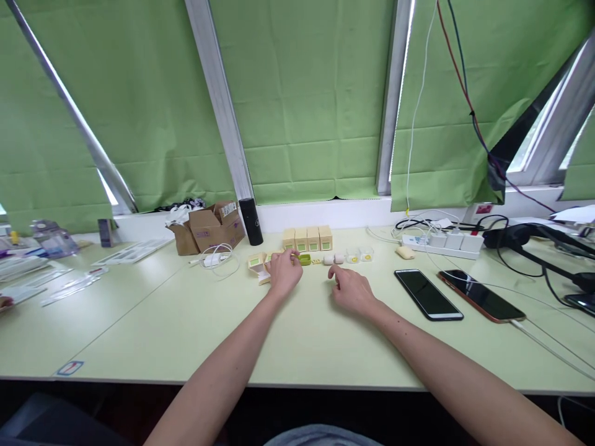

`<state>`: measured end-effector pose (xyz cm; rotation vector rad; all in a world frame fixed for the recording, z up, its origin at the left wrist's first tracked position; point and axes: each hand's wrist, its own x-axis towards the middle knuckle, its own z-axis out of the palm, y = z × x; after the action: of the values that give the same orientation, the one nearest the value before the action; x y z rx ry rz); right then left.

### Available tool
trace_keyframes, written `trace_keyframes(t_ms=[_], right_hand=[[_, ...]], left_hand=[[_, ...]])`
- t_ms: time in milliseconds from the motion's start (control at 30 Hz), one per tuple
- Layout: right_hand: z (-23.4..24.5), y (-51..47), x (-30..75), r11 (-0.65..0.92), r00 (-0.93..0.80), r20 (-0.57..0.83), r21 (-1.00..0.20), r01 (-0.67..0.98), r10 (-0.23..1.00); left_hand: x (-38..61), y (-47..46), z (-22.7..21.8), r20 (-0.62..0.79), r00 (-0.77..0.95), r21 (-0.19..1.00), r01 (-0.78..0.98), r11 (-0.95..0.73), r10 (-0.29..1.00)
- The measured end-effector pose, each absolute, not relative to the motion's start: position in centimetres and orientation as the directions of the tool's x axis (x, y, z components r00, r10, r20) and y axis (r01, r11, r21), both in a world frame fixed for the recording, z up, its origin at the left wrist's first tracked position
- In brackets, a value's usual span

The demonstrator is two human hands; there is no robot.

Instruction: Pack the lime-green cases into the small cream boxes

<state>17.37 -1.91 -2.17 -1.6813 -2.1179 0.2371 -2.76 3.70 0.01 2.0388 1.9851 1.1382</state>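
Observation:
My left hand reaches over the table, its fingertips bent at the left end of a small green case. Beside that hand lie small opened cardboard boxes with green labels, partly covered by it. My right hand hovers or rests low over the tabletop, index finger stretched forward and the others loosely curled, with nothing seen in it. Just beyond its fingertip are two small whitish cylinders. Between them and the green case sit small yellow striped pieces. Two clear containers with yellow marks stand to the right.
Behind the small items is a row of several closed cardboard boxes. A black cylinder and an open carton stand left of it. Two phones, a power strip and cables lie on the right.

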Motion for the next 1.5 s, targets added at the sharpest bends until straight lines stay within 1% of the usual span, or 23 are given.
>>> trace_keyframes(t_ms=[67, 200, 267, 467, 600, 833, 967, 1133, 1267, 1400, 1500], right_hand=[[-2.3, -2.0, 17.4, 0.273, -0.199, 0.222, -0.379, 0.884, 0.954], [-2.5, -2.4, 17.5, 0.357, -0.276, 0.255, -0.37, 0.858, 0.927], [-2.6, -2.5, 17.5, 0.395, -0.313, 0.264, -0.37, 0.841, 0.912], [-2.8, -2.5, 17.6, 0.442, -0.356, 0.278, -0.371, 0.817, 0.892], [-3.0, -2.4, 17.6, 0.459, -0.364, 0.297, -0.383, 0.802, 0.883], [-3.0, -2.3, 17.7, 0.473, -0.378, 0.298, -0.39, 0.79, 0.877], [-2.8, -2.2, 18.1, 0.468, -0.361, 0.308, -0.437, 0.768, 0.88], [-2.6, -2.0, 18.4, 0.456, -0.329, 0.324, -0.506, 0.732, 0.887], [-2.8, -1.7, 18.4, 0.459, -0.309, 0.35, -0.532, 0.711, 0.884], [-3.2, -1.2, 18.6, 0.477, -0.303, 0.378, -0.566, 0.672, 0.875], [-3.5, -0.8, 18.8, 0.474, -0.268, 0.404, -0.6, 0.644, 0.875]], left_hand=[[-3.0, 4.2, 0.2, 0.44, -0.082, 0.461, 0.875, -0.147, 0.894], [-3.0, 5.2, -0.3, 0.435, 0.052, 0.282, 0.94, -0.191, 0.899], [-2.9, 5.6, -0.8, 0.429, 0.095, 0.211, 0.956, -0.202, 0.898], [-2.4, 6.5, -1.8, 0.401, 0.149, 0.082, 0.977, -0.198, 0.904], [-2.0, 7.1, -2.1, 0.391, 0.158, 0.057, 0.979, -0.195, 0.907], [-1.4, 7.0, -2.4, 0.392, 0.163, 0.073, 0.976, -0.207, 0.905], [-1.4, 6.2, -1.9, 0.38, 0.186, 0.065, 0.972, -0.227, 0.906], [-2.0, 5.3, -1.2, 0.365, 0.216, 0.026, 0.97, -0.242, 0.906], [-2.5, 4.6, -1.1, 0.355, 0.267, 0.029, 0.955, -0.296, 0.896], [-2.3, 3.7, -1.1, 0.383, 0.318, 0.044, 0.931, -0.361, 0.867], [-1.7, 2.7, -1.0, 0.413, 0.361, 0.046, 0.908, -0.415, 0.836]])
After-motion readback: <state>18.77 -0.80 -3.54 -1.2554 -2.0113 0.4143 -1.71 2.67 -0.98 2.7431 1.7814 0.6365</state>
